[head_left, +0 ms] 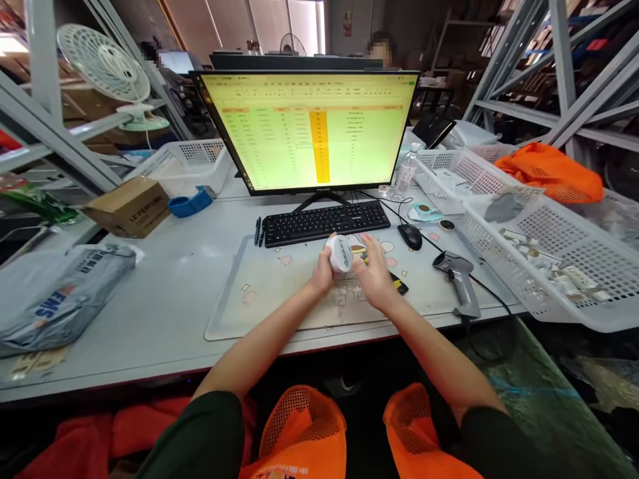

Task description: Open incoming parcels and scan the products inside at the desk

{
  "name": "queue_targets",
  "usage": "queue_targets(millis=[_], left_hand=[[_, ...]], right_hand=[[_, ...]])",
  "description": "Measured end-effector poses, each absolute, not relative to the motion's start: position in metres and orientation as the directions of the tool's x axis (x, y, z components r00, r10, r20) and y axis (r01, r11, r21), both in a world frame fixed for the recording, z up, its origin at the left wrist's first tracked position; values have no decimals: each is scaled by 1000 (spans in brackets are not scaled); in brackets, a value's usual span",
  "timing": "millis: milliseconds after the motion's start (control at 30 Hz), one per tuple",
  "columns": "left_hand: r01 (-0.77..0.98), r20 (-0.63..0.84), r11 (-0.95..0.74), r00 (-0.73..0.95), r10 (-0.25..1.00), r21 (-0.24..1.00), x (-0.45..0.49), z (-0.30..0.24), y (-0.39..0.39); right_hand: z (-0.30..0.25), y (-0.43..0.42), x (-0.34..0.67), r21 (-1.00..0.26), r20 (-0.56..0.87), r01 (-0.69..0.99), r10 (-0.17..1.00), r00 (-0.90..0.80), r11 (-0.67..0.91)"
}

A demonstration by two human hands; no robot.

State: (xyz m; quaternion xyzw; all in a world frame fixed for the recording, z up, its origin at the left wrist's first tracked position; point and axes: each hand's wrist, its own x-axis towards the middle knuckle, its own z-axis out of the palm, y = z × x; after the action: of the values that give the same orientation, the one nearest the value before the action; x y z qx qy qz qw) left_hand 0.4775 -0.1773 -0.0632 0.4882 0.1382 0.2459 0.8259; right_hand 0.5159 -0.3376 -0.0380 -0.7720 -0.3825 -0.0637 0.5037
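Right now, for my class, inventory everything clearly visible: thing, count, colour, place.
desk: 1, white, mid-view
mat: 1, pale, on desk
container: 1, white, over mat
monitor: 1, black, behind keyboard
keyboard: 1, black, desk centre
mouse: 1, black, on mat
scanner: 1, grey, on mat
pens: 2, dark, by keyboard
bottle: 1, clear, beside monitor
baskets: 3+, white, both sides
box: 1, brown, left
plastic item: 1, blue, beside box
parcel: 1, grey, far left
large fan: 1, pale, upper left
cloth: 1, orange, right
frames: several, grey, sides
sleeves: 2, dark, bottom
left hand: 1, bare, holding container
right hand: 1, bare, beside container
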Motion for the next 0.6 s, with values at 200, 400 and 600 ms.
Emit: queue_targets(millis=[200,400,600], left_hand=[[-268,-313,752,787,531,603,465,-49,-188],[57,-371,859,915,159,510,454,-29,-157],[11,-351,834,910,220,552,446,-25,-152]], right_hand=[[-60,-241,519,-553,534,800,638,554,-232],[-51,-282,560,-258,595,966,790,147,15],[-46,-308,600,-416,701,864,506,503,-283]])
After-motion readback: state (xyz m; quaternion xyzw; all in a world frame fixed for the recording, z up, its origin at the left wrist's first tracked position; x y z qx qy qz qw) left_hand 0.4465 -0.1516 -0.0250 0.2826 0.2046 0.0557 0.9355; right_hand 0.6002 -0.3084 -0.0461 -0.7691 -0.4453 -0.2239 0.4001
